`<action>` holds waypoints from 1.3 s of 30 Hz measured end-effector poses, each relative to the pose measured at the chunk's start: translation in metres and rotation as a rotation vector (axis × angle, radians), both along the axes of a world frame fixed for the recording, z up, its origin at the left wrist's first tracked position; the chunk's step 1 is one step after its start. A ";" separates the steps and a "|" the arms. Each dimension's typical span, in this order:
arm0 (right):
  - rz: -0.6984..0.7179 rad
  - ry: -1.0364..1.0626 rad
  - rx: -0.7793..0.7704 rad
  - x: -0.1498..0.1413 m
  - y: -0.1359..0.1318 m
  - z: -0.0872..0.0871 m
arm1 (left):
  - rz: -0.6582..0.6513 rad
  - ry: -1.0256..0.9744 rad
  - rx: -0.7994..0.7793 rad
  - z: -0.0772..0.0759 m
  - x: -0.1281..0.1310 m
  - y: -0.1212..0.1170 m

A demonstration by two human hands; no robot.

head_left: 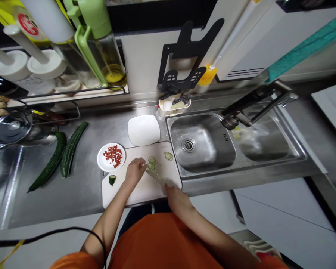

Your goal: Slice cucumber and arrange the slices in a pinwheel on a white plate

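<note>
My left hand [134,172] rests curled on a white cutting board [137,192], fingers pinched on a cucumber piece that is mostly hidden under them. Right beside its fingertips lie cucumber slices [151,163], with one more slice [168,155] farther right. My right hand [177,196] grips the handle of a knife [160,176], whose blade lies against the slices. A cut cucumber end [112,180] sits on the board's left part.
Two whole cucumbers [62,155] lie on the steel counter at left. A small plate of red bits [111,157] and a square white dish [143,129] stand behind the board. A double sink [212,145] with a tap [254,102] is right; bottles sit on a rack at back left.
</note>
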State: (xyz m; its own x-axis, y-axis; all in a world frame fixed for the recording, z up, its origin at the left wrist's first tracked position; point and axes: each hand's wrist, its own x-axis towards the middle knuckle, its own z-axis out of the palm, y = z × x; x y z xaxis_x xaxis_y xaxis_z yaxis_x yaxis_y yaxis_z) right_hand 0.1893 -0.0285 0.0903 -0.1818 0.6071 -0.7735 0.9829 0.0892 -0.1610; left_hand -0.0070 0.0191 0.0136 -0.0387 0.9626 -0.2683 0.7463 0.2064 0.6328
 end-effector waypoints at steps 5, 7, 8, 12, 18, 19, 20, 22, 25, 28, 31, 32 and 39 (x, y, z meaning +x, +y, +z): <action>-0.009 -0.001 0.008 0.001 -0.003 -0.005 | -0.041 0.008 -0.146 -0.009 0.012 0.015; -0.007 0.004 0.015 0.001 -0.003 -0.005 | -0.046 0.023 -0.180 -0.012 0.015 0.017; -0.007 0.003 0.019 0.001 -0.003 -0.005 | -0.045 0.028 -0.189 -0.013 0.015 0.018; -0.012 0.009 0.016 0.002 -0.002 -0.003 | -0.050 0.021 -0.193 -0.015 0.018 0.019; -0.012 0.006 0.005 0.001 0.001 -0.001 | -0.049 0.017 -0.212 -0.015 0.021 0.020; -0.008 0.004 0.006 0.001 0.001 -0.001 | -0.050 0.015 -0.208 -0.015 0.021 0.020; -0.003 0.003 0.004 0.001 0.001 0.000 | -0.050 0.011 -0.205 -0.014 0.022 0.019; 0.004 0.004 -0.001 0.001 0.002 0.001 | -0.050 0.005 -0.207 -0.013 0.022 0.019; 0.011 0.004 0.000 0.002 0.002 0.001 | -0.052 -0.012 -0.214 -0.010 0.023 0.018; 0.012 0.001 0.009 0.002 0.001 -0.001 | -0.040 -0.046 -0.192 -0.008 0.020 0.016; 0.023 0.025 0.021 0.005 0.000 -0.004 | 0.018 -0.082 -0.173 -0.006 0.015 0.013; 0.028 0.031 0.024 0.005 -0.001 -0.004 | 0.045 -0.093 -0.172 -0.007 0.013 0.012; 0.027 0.012 -0.020 0.008 0.000 -0.001 | 0.133 -0.210 -0.116 -0.009 -0.006 -0.002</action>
